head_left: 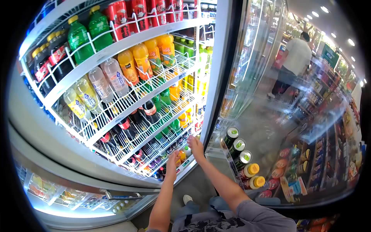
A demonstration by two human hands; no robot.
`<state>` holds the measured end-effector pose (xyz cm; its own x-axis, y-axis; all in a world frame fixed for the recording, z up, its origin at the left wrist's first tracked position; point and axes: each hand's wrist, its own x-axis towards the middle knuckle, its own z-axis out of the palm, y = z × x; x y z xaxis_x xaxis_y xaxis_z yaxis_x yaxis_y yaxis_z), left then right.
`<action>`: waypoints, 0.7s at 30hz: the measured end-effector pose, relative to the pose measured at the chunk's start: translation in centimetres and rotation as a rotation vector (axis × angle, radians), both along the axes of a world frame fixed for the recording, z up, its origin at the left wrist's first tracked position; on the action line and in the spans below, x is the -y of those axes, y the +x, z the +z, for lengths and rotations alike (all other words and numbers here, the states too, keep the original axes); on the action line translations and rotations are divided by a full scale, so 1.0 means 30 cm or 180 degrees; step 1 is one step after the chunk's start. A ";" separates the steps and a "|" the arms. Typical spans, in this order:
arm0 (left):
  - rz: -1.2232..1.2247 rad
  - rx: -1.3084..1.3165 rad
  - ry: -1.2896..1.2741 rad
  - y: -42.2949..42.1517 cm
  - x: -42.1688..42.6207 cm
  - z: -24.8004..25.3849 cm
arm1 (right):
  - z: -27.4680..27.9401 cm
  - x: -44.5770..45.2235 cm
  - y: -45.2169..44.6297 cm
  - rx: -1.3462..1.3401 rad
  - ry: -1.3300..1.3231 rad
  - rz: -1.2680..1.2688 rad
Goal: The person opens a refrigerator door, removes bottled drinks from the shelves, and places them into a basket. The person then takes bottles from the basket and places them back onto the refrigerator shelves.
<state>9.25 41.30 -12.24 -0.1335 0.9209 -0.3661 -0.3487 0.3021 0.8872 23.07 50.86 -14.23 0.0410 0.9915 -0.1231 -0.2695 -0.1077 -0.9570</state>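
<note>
Both my hands reach toward the lowest shelf of an open drinks fridge, with a gap between them. My left hand [172, 159] has its fingers stretched toward an orange-coloured bottle [182, 156]; any contact is too small to make out. On the right, my right hand [196, 147] is open, fingers pointing up and inward beside a white bottle with a green cap [188, 151]. I see nothing held in either hand. Dark-capped bottles stand in rows just behind and left of them on the low rack.
Wire shelves [154, 92] above hold orange juice bottles [141, 58], clear bottles [101, 83] and red cans [118, 17]. The glass door [251, 104] stands open at right, with black cans [239, 144] near its lower part. A person [295, 58] stands beyond it.
</note>
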 end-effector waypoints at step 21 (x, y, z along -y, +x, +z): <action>0.0655 -0.2862 0.1041 -0.135 -0.917 -0.561 | -0.430 -0.242 0.016 -0.0424 -0.0303 0.1186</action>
<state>5.21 68.80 -29.06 -0.4072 0.8864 0.2200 0.4804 0.0030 0.8771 23.55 58.14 -27.13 -0.3416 0.9194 -0.1949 -0.3163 -0.3077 -0.8974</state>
